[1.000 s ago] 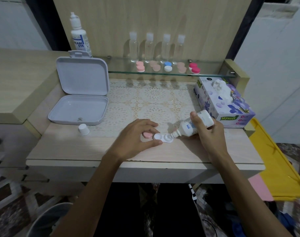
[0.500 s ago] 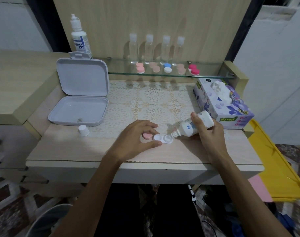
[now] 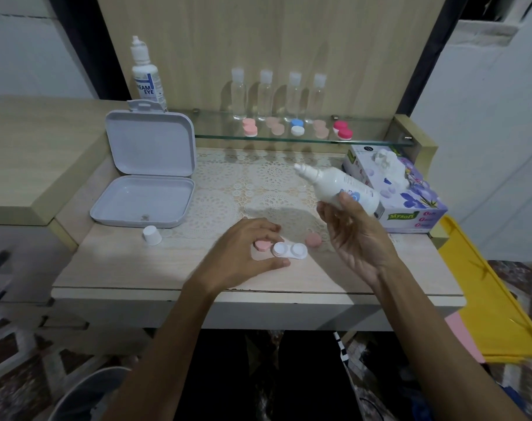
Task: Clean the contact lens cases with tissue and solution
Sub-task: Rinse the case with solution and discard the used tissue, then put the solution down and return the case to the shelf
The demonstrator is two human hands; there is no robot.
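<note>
The worktop (image 3: 113, 268) in front of me carries a lace mat and, at its back left, a grey hinged box (image 3: 143, 202) standing open, its lid upright and its tray holding only one small dark speck I cannot make out. At the back right sits the tissue box (image 3: 416, 205), a white tissue (image 3: 387, 161) bunched up out of its slot. My right hand (image 3: 354, 238) has its grip clamped on the white solution bottle (image 3: 340, 185), fingers and thumb curled round its lower body; the bottle is lifted clear of the worktop and tilted, uncapped nozzle pointing up and to the left. On the glass shelf (image 3: 364, 142) behind stand a taller labelled bottle (image 3: 146, 77) at the left, then four small clear bottles (image 3: 278, 95) in a row, with five closed lens cases (image 3: 298, 129) in pink, peach, blue-and-white and red lined up before them. My left hand (image 3: 243, 253) rests on the worktop, its grip apart, fingertips and thumb spread loosely round the left end of the white contact lens case (image 3: 290, 250). That case lies near the front edge with both wells uncovered; whether liquid sits in them I cannot tell. One pink cap (image 3: 262, 245) lies just left of it under my fingers, another pink cap (image 3: 313, 240) just right of it. The bottle's white cap (image 3: 152, 235) stands alone near the grey box.
</note>
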